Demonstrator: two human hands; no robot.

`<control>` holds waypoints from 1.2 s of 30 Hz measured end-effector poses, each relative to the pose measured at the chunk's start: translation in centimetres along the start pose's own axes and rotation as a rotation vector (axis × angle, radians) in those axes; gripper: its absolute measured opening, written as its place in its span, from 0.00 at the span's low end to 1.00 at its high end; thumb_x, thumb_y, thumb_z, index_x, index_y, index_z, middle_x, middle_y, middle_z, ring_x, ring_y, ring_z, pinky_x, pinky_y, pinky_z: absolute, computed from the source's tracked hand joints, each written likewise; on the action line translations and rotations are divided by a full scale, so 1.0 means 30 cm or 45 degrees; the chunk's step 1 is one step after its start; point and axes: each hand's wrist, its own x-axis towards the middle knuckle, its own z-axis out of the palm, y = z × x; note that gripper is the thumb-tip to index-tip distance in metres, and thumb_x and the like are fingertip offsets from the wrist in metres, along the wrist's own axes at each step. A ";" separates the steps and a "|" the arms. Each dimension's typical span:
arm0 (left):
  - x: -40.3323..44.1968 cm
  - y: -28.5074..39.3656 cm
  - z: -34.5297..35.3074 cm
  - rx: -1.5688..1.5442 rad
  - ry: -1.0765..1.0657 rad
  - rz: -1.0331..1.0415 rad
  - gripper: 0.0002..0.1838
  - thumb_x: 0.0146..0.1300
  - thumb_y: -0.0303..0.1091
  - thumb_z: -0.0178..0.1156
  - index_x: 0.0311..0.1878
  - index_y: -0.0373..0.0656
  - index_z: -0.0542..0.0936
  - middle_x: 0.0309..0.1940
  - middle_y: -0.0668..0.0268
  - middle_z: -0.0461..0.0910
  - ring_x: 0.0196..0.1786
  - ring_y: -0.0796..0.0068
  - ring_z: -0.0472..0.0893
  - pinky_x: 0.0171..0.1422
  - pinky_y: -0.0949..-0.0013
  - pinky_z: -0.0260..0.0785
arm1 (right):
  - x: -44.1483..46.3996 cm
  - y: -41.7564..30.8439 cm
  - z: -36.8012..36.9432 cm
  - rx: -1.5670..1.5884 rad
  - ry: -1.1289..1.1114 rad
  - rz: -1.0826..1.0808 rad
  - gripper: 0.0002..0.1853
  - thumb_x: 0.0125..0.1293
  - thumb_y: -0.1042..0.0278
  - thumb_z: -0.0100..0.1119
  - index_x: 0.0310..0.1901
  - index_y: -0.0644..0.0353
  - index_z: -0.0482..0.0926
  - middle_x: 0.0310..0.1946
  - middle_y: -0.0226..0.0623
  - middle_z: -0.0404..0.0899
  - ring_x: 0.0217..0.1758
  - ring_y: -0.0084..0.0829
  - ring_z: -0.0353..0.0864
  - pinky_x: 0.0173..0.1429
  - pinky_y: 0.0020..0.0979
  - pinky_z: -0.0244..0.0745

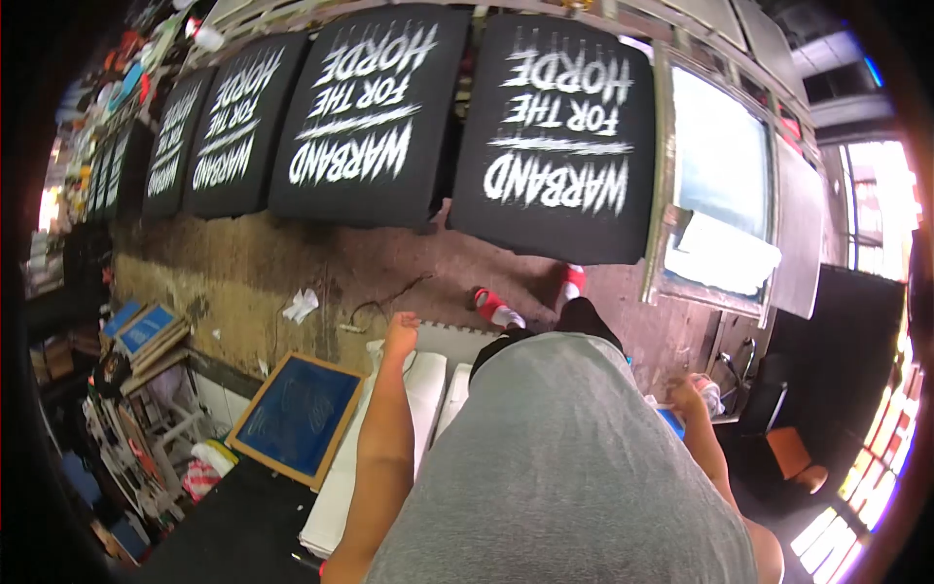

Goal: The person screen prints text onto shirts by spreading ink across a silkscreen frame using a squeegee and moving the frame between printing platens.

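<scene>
Where the left hand (pixel 402 334) is seen loosely curled, contents indiscernible, a white panel (pixel 423 397) is laid nearby, lengthwise along the forearm (pixel 383 438); beside the right hand (pixel 687 395), grip likewise unreadable, a pinkish-white item (pixel 711 393) is sited outward.

we find a strip of brown floor (pixel 243 268) along the near edges of the black shirts (pixel 362 146), room enough for a hand; a crumpled white scrap (pixel 302 306) lies on it. ahead of the left hand (pixel 402 331), we see open way to the shirts. leftward, a blue framed screen (pixel 302 414) and white slabs (pixel 423 394) block. rightward, we note a pale framed panel (pixel 720 136) crowding the end shirt; a whitish bundle (pixel 709 393) sits just beside the right hand (pixel 685 393).
</scene>
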 end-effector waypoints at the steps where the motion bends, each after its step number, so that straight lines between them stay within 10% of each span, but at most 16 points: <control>1: -0.010 0.072 0.027 0.009 -0.017 0.024 0.20 0.64 0.25 0.50 0.60 0.44 0.77 0.45 0.64 0.87 0.33 0.73 0.84 0.36 0.67 0.73 | -0.011 0.068 0.005 0.126 -0.026 0.108 0.11 0.60 0.71 0.65 0.45 0.57 0.84 0.32 0.35 0.87 0.39 0.40 0.89 0.38 0.39 0.82; 8: -0.129 0.376 0.320 0.320 -0.318 -0.305 0.15 0.68 0.29 0.52 0.53 0.38 0.83 0.43 0.57 0.88 0.40 0.65 0.89 0.47 0.64 0.80 | 0.042 0.342 -0.005 0.644 -0.116 0.188 0.21 0.65 0.78 0.49 0.57 0.58 0.83 0.37 0.44 0.88 0.40 0.39 0.90 0.29 0.35 0.81; 12: -0.173 0.500 0.515 0.328 -0.334 -0.178 0.16 0.73 0.32 0.49 0.53 0.38 0.83 0.39 0.56 0.88 0.36 0.67 0.89 0.41 0.65 0.81 | 0.182 0.462 -0.170 0.612 0.429 -0.026 0.22 0.61 0.78 0.46 0.51 0.60 0.88 0.29 0.36 0.85 0.29 0.29 0.84 0.29 0.31 0.79; 18: -0.347 0.856 0.855 -0.017 -0.185 -0.083 0.16 0.76 0.39 0.51 0.52 0.38 0.83 0.36 0.56 0.89 0.34 0.69 0.89 0.37 0.65 0.80 | 0.724 0.627 -0.601 1.332 0.535 -0.385 0.17 0.73 0.56 0.57 0.52 0.60 0.84 0.33 0.30 0.81 0.28 0.28 0.81 0.26 0.28 0.73; 23: -0.533 1.170 1.106 -0.199 -0.432 -0.401 0.33 0.77 0.62 0.48 0.72 0.47 0.68 0.48 0.62 0.87 0.44 0.72 0.87 0.48 0.65 0.75 | 0.636 0.397 -0.882 1.729 0.029 -0.454 0.42 0.74 0.38 0.56 0.75 0.65 0.60 0.76 0.53 0.63 0.70 0.58 0.72 0.67 0.53 0.73; 27: -0.592 1.313 1.249 -0.150 -0.309 -0.245 0.32 0.76 0.62 0.50 0.67 0.44 0.72 0.45 0.61 0.87 0.43 0.72 0.86 0.47 0.66 0.76 | 0.603 0.281 -0.931 1.663 -0.203 -0.528 0.42 0.74 0.39 0.57 0.72 0.70 0.63 0.66 0.50 0.73 0.61 0.52 0.80 0.63 0.53 0.78; 33: -0.527 1.314 1.310 0.031 -0.120 -0.171 0.31 0.69 0.62 0.61 0.44 0.35 0.83 0.34 0.61 0.86 0.33 0.75 0.86 0.36 0.71 0.76 | 0.677 0.306 -0.910 0.905 0.231 -1.185 0.37 0.72 0.40 0.60 0.65 0.68 0.72 0.54 0.49 0.78 0.49 0.43 0.84 0.52 0.47 0.83; 36: -0.549 1.339 1.286 0.089 -0.142 -0.159 0.33 0.67 0.63 0.63 0.45 0.35 0.82 0.34 0.61 0.86 0.31 0.75 0.86 0.37 0.71 0.76 | 0.637 0.273 -0.926 1.439 -0.055 -0.767 0.35 0.72 0.41 0.61 0.64 0.66 0.73 0.51 0.48 0.80 0.48 0.42 0.84 0.47 0.46 0.84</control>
